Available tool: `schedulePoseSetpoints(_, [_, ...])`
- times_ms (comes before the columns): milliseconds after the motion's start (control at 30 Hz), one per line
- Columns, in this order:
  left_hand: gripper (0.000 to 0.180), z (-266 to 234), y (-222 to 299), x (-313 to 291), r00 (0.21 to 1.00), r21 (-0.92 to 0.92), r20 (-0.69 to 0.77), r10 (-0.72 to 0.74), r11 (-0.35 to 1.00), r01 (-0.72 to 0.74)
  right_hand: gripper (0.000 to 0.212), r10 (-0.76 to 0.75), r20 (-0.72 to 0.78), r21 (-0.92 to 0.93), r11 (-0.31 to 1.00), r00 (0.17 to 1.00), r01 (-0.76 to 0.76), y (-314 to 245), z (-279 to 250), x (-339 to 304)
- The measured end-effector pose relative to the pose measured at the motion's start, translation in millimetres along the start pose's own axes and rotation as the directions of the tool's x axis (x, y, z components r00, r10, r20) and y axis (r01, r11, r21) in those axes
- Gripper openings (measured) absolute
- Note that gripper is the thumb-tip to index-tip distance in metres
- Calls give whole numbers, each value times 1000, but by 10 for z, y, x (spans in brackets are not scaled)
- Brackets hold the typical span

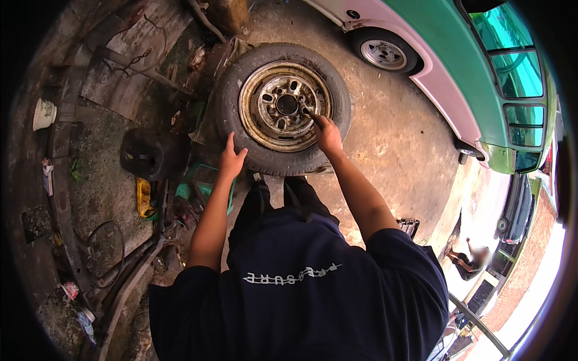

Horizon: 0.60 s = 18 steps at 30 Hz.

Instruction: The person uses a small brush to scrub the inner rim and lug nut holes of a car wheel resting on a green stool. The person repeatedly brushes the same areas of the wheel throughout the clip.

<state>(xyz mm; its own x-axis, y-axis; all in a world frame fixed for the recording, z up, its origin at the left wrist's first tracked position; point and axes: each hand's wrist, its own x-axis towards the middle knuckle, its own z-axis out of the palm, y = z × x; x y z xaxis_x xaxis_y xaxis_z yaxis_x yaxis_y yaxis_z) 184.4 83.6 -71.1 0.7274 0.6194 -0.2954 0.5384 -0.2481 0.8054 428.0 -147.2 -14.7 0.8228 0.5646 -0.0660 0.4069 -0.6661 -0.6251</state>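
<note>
A car wheel [288, 143] lies flat in front of me, its black tyre around a rusty, dirt-stained steel rim with a round hole at the centre. My right hand [329, 136] is closed around a short, dark, stick-like tool [311, 115]. The tool's tip reaches over the rim near the bolt holes at its right side; its exact kind cannot be made out. At the tyre's lower left edge is my left hand [231, 158], with thumb and forefinger apart and nothing seen in it. Whether it presses on the tyre is hard to tell.
A green and pink vehicle [445, 78] is parked on the right. On the left stand a dark plastic container [153, 153], a yellow object [144, 197] and scrap metal parts. A green crate [205, 174] is beside my legs. Another person [472, 263] sits far off at right.
</note>
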Motion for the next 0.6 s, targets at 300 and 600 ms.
schedulePoseSetpoints(300, [76,25,-2,39,999,18,-28,29,999,-29,33,104,58,101,989,993,-109,-54,189,-411])
schedulePoseSetpoints(600, [75,-118,268,6,984,-163,136,-117,977,139,31,169,64,96,980,984,-175,-83,42,-313])
